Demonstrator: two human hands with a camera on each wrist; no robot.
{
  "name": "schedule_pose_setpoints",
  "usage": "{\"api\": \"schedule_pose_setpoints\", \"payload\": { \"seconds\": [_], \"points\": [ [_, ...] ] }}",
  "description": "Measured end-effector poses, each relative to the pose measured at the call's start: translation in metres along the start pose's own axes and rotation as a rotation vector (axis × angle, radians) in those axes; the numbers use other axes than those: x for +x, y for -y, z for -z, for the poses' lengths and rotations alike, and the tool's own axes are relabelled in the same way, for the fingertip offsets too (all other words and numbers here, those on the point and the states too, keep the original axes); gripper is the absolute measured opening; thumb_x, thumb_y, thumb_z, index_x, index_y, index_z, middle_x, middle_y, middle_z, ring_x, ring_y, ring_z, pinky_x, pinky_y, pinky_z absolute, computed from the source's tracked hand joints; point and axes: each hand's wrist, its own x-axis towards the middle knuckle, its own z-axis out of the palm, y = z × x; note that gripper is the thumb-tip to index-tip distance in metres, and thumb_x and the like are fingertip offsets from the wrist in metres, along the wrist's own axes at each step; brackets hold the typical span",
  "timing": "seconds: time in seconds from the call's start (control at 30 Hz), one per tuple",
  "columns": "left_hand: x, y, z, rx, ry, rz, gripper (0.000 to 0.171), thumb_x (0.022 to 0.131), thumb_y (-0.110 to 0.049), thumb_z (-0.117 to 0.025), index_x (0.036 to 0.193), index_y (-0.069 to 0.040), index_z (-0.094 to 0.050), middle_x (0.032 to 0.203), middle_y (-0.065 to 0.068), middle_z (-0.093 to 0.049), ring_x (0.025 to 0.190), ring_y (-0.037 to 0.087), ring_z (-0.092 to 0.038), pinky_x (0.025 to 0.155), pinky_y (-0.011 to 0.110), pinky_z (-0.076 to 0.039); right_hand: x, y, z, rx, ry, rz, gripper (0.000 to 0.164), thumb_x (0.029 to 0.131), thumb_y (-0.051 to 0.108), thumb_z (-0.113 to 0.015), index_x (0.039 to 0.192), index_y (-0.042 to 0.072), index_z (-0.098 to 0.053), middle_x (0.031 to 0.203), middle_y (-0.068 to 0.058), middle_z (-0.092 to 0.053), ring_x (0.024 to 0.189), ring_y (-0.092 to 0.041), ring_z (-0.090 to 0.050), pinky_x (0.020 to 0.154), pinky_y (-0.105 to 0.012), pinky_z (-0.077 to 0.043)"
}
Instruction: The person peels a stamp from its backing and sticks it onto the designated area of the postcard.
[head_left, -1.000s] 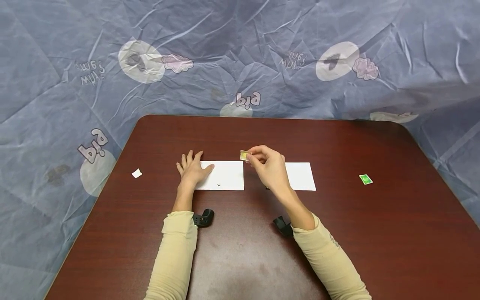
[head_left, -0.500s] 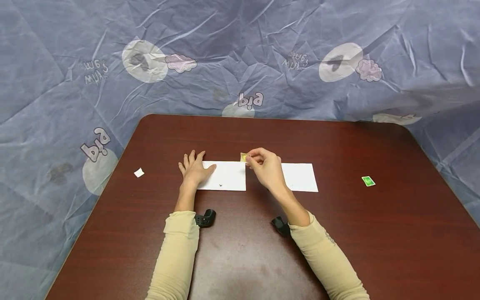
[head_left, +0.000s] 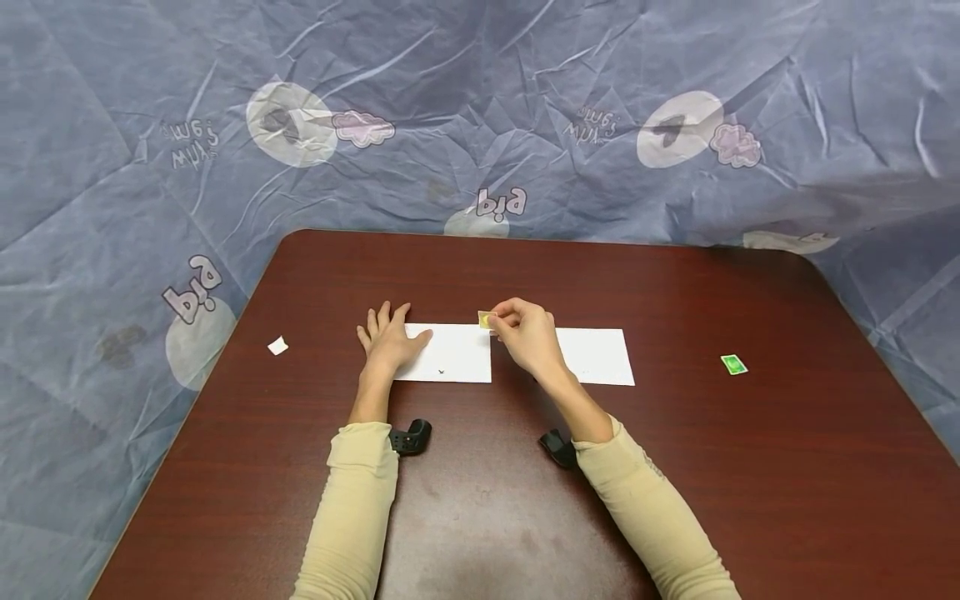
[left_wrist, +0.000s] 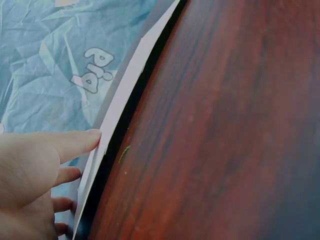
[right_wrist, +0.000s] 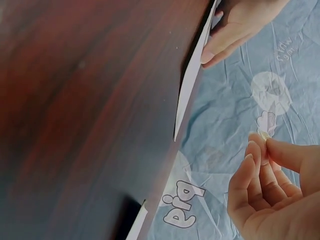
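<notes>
My left hand (head_left: 388, 343) rests with spread fingers on the left end of a white rectangular sheet (head_left: 457, 354). In the left wrist view its thumb (left_wrist: 82, 142) lies along the sheet's edge (left_wrist: 131, 75). Between thumb and fingertips my right hand (head_left: 527, 336) pinches a small yellow card (head_left: 486, 320). In the head view the card overlaps the sheet's far right corner; whether it touches is unclear. From the right wrist, only a sliver of the card (right_wrist: 265, 135) shows between the fingers. A second white sheet (head_left: 600, 357) lies partly hidden behind my right hand.
A small green card (head_left: 733, 364) lies to the right on the brown table (head_left: 480, 500). Far to the left is a small white piece (head_left: 278, 345). Behind the table hangs a crumpled blue cloth (head_left: 435, 100).
My right hand has moved slightly left and nearer, bringing the yellow card from beyond the left sheet's far edge to over its corner. My left hand keeps its place on the sheet.
</notes>
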Motion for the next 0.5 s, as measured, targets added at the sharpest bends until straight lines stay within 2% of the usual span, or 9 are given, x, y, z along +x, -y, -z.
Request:
{"api": "schedule_pose_setpoints", "payload": {
  "seconds": [0.3,0.5],
  "points": [
    [-0.0006,0.0000,0.0010,-0.002,0.003,-0.004,0.068,0.095,-0.039,-0.055,0.150,-0.011,-0.026,0.156,0.018,-0.005,0.141,0.038,0.010,0.108,0.056,0.010,0.0040,-0.0011,-0.0021,-0.062,0.037,-0.060,0.011,0.091,0.011,-0.066,0.093,0.000,-0.067,0.075,-0.015,-0.069,0.069,-0.029,-0.068,0.044,-0.022,-0.037],
    [-0.0003,0.0007,0.0015,-0.012,0.005,-0.004,0.068,0.095,-0.039,-0.055,0.150,-0.011,-0.026,0.157,0.018,-0.004,0.141,0.038,0.010,0.108,0.056,0.011,0.0078,-0.0017,-0.0046,-0.137,0.079,-0.084,0.011,0.091,0.012,-0.065,0.094,0.001,-0.067,0.073,-0.011,-0.069,0.066,-0.026,-0.067,0.044,-0.021,-0.038]
  ]
}}
